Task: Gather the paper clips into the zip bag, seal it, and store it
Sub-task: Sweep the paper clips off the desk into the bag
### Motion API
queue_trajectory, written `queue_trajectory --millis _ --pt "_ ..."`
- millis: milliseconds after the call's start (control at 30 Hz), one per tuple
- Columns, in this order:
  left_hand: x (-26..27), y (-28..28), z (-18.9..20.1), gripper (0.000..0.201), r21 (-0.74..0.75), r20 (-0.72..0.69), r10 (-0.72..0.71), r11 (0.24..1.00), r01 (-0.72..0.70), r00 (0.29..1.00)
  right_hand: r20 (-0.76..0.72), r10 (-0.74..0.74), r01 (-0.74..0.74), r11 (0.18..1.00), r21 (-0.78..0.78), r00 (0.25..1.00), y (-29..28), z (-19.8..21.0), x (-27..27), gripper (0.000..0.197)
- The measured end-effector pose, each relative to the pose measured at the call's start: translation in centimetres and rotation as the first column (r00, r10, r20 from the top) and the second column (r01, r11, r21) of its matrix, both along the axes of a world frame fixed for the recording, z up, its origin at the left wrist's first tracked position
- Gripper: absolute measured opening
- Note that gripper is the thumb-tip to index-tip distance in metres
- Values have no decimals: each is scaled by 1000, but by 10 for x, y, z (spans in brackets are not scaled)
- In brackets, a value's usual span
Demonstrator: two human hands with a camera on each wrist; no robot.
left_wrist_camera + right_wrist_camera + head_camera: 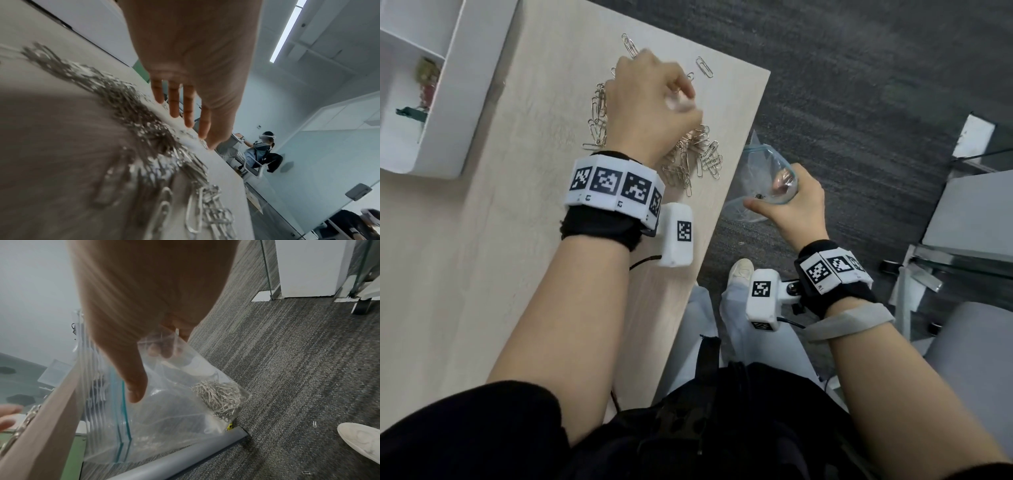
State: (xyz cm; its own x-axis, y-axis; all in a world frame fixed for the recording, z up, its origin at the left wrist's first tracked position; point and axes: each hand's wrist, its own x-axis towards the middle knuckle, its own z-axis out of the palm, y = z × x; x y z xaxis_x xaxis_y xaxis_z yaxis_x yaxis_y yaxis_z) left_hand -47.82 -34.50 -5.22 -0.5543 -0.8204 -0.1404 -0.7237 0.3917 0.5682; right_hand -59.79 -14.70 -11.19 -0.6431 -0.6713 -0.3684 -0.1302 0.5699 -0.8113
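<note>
Silver wire paper clips (690, 156) are lying heaped on the pale wooden table (482, 240); we are raking them with our left hand (650, 92), fingers extended, while our right hand (796, 202) is pinching the limp, slippery clear zip bag (174, 410) at its rim.

Silver clips (693, 156) on my pale wood-grain table (482, 240). Clear bag (180, 410), teal zip line. Grey streaked carpet (859, 85).
</note>
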Motion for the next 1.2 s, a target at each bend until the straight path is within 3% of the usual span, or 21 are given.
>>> queue_trajectory --millis 100,267,467,533,633,700,767,833,1067,1200 --pt "-16 -2 -2 26 -51 -77 -67 997 63 995 3 -9 9 1000 11 1000 2 -1 0 50" --pt "-23 -1 -8 15 -13 -27 -119 993 118 993 18 -37 37 999 17 999 5 3 -1 52" --pt "8 2 3 8 147 21 -162 977 157 987 -13 -30 30 1000 9 999 1 5 0 53" --pt "15 1 9 9 179 -64 -91 979 101 994 -5 -27 27 1000 10 1000 -1 4 1 55" --pt "15 -12 9 22 12 -131 28 1000 -26 991 0 -33 33 999 12 999 -1 2 1 55" --pt "13 -25 4 38 -78 -21 48 996 -49 999 -8 -25 25 999 20 1000 -2 1 2 51" --pt "11 -36 -1 52 -34 119 42 999 -38 992 -5 -27 27 999 27 1000 -4 1 3 48" --pt "11 -38 -7 59 59 163 17 998 -27 986 2 -34 34 999 28 999 -4 0 4 47" --pt "35 8 -10 50 131 -57 -73 988 80 996 22 -28 28 999 18 999 -4 3 10 49" --pt "43 29 -8 40 91 -142 -72 992 86 987 26 -15 14 1000 5 1000 -1 3 13 53"
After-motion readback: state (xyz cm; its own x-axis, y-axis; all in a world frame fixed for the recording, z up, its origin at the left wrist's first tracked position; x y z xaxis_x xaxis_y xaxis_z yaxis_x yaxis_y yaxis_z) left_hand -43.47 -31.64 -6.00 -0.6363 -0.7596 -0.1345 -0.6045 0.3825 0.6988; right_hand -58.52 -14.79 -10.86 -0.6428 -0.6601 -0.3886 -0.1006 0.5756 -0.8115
